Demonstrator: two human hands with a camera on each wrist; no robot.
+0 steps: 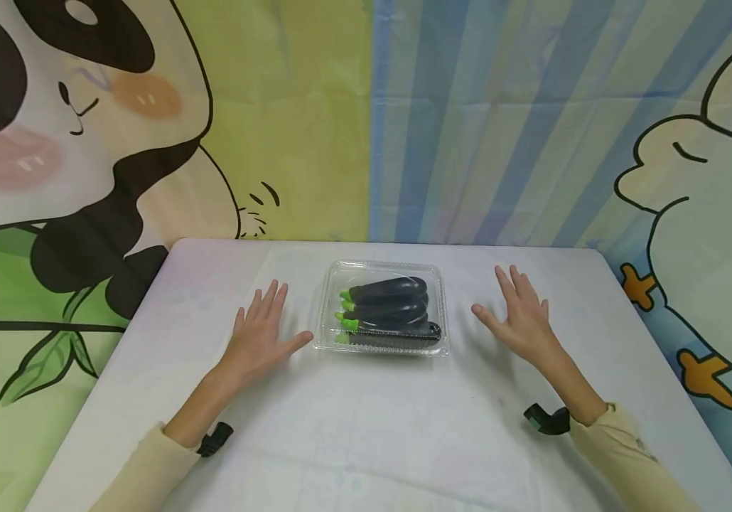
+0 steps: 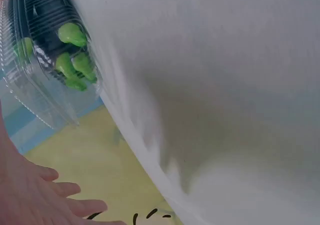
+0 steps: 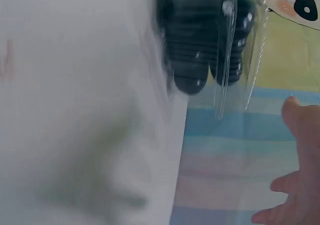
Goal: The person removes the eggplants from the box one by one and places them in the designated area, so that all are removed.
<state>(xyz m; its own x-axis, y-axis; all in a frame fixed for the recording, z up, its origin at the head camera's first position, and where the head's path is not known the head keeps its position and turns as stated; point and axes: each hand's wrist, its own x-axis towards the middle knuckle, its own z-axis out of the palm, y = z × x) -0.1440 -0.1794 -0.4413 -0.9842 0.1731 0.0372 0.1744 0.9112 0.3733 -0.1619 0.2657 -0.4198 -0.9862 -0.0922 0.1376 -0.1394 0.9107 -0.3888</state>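
Note:
A clear plastic clamshell box sits on the white table, its lid down over several dark eggplants with bright green stems. To the left of the box, my left hand is held with fingers straight and spread, the thumb tip close to the box's left edge. My right hand is on the other side, fingers extended and farther from the box. Neither hand grips anything. In the left wrist view the green stems show through the plastic; the right wrist view shows the rounded dark ends.
The white table reaches back to a wall covering printed with cartoon animals and stripes. Small black cameras are worn at both wrists, by the cream sleeves.

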